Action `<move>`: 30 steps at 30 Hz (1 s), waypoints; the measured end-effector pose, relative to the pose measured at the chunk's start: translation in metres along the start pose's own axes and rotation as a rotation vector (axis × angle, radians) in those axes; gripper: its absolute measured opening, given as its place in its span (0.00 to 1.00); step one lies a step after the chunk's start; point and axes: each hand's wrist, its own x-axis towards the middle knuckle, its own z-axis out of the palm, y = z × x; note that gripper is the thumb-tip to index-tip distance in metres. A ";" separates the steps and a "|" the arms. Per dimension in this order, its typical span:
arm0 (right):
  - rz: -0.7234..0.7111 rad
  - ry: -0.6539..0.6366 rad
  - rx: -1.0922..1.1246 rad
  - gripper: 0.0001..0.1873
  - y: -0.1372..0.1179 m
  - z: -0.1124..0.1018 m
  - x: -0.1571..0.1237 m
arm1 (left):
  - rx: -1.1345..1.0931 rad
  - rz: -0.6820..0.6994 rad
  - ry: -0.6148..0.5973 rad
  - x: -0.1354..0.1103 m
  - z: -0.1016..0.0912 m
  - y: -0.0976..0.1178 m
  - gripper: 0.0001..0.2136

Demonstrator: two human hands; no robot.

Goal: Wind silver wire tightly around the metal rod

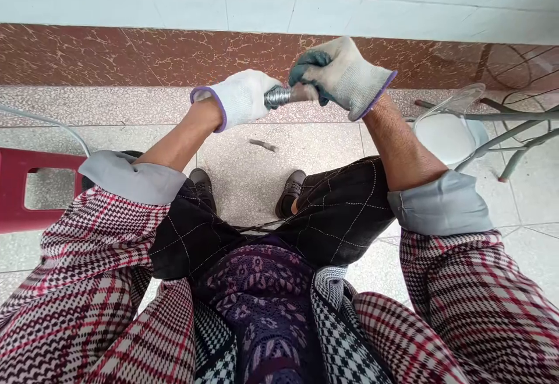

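In the head view, my left hand (244,95), in a white knit glove with a purple cuff, is closed around one end of a short stick wound with silvery metal wire (278,97). The stick's brown bare end (304,92) points right. My right hand (343,75), in a white glove with dark green coated fingers, is curled about that brown end. Its fingertips lie close to the wire; any strand between them is too fine to make out. On the floor below lies a small greyish-brown stick-like piece (262,145).
A tiled wall (257,8) with a brown marbled base (174,57) stands just ahead. To the left is a red plastic stool (13,192). Metal legs (515,139) and a clear plastic bag with something white (445,136) are at right. My shoes (290,192) rest on the speckled floor.
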 end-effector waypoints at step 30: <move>0.015 0.042 0.240 0.06 -0.009 0.001 -0.001 | -0.342 -0.060 0.352 -0.004 -0.022 0.022 0.21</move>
